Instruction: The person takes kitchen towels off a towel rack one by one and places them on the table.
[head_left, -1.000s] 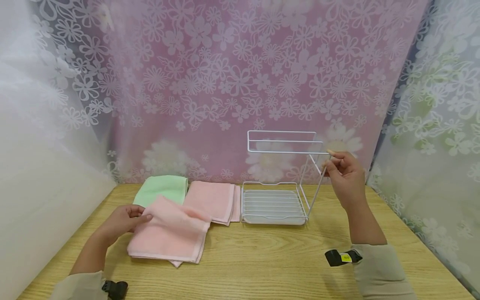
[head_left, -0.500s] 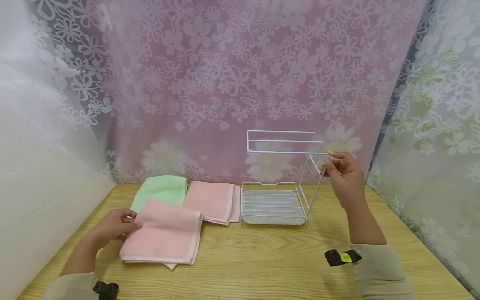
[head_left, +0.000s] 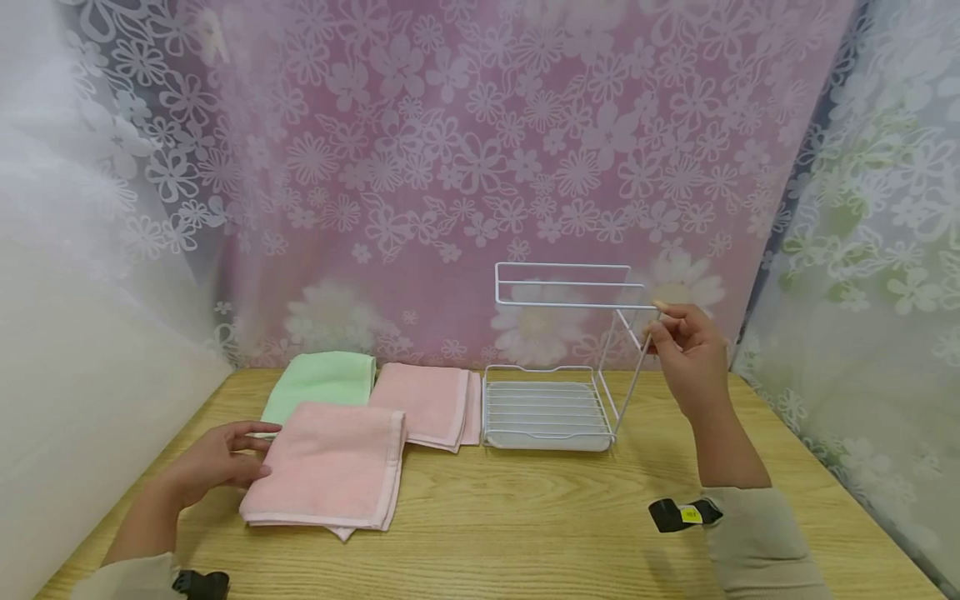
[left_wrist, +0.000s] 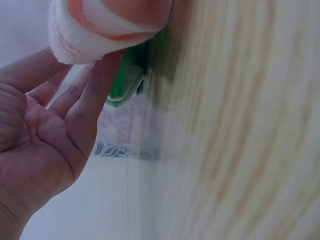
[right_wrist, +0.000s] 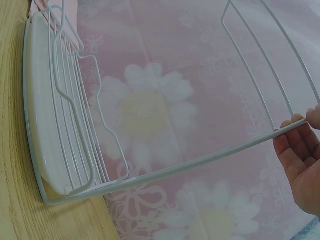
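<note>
A folded pink towel (head_left: 330, 467) lies at the front left of the table in the head view. My left hand (head_left: 217, 465) is at its left edge, fingers spread and fairly straight. In the left wrist view the fingertips meet the rolled edge of the pink towel (left_wrist: 107, 30). A white wire dish rack (head_left: 551, 433) with a drip tray under its lower grid stands right of centre. My right hand (head_left: 690, 354) pinches its upright near the top corner. The right wrist view also has the right hand (right_wrist: 302, 162) gripping the rack's wire frame (right_wrist: 200, 162).
Behind the front towel lie a folded green towel (head_left: 322, 379) and a second folded pink towel (head_left: 427, 404), the latter right beside the rack. A flowered curtain (head_left: 450, 167) hangs along the table's back edge. A white sheet (head_left: 97, 333) borders the left side.
My left hand has let go of the front pink towel and drawn slightly left. The towel has shifted left and now lies flatter. The right hand and rack have stayed in place.
</note>
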